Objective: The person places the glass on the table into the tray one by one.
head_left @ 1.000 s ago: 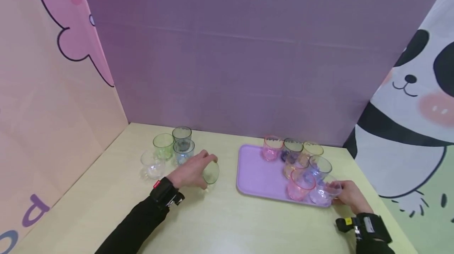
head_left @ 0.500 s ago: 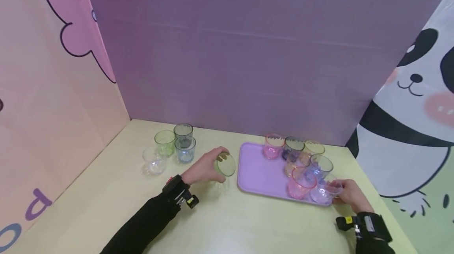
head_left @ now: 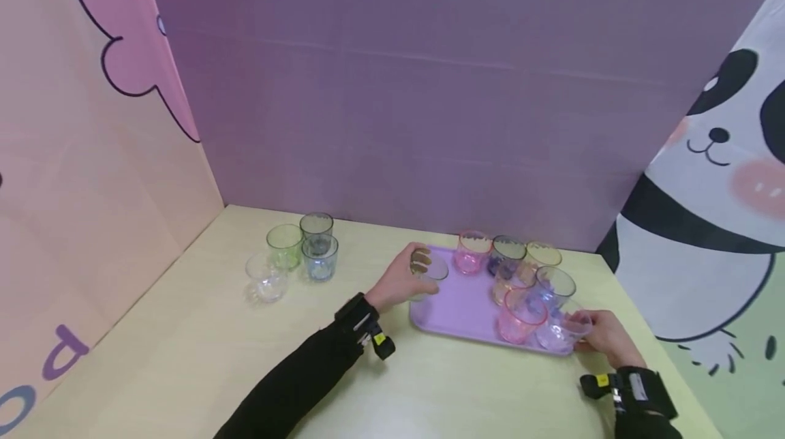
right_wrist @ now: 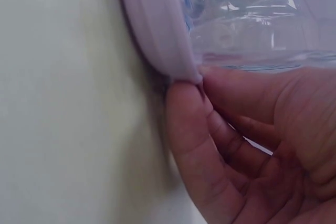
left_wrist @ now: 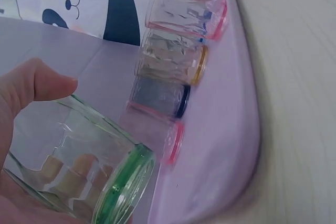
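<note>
My left hand grips a green-tinted drinking glass, thumb on one side and fingers curled round the other. In the head view this glass overlaps the left end of a purple tray; the left wrist view shows it tilted, its thick green base toward the tray. My right hand pinches the tray's near right corner between thumb and fingers. Just inside that corner stands a clear glass. A pink glass is beside it, with several more tinted glasses behind.
Left on the table stand a clear glass, a green glass, a blue glass and a dark grey glass. A purple backdrop rises behind the table, with printed cloth on both sides.
My left hand has carried the green-tinted glass rightward from beside the left group of glasses to over the tray's left end. My right hand has stayed at the tray corner.
</note>
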### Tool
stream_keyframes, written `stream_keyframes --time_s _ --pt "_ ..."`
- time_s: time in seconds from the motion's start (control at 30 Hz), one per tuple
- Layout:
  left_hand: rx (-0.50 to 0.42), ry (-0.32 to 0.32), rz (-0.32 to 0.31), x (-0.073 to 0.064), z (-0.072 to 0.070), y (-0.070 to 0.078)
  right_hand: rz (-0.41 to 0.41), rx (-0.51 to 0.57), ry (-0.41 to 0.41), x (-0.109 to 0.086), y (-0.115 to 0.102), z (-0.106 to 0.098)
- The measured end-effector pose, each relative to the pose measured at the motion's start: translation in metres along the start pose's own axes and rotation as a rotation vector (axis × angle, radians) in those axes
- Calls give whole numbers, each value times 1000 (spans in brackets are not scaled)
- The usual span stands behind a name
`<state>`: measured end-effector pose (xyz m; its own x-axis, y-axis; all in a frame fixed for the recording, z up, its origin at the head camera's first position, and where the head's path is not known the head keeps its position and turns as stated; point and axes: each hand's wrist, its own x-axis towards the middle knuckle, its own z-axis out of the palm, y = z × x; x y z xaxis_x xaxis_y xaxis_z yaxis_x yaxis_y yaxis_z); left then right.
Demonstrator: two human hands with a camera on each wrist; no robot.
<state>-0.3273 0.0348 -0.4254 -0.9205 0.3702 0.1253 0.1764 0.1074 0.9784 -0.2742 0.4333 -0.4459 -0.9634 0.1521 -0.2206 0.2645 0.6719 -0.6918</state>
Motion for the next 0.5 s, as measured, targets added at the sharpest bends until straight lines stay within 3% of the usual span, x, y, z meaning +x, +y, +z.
stream_keyframes --time_s 0.17,0.5 --pt "-60 26 -15 15 20 -3 -10 6 -4 -1 -1 1" --pt "-62 64 -26 31 55 -5 5 20 3 1 0 1"
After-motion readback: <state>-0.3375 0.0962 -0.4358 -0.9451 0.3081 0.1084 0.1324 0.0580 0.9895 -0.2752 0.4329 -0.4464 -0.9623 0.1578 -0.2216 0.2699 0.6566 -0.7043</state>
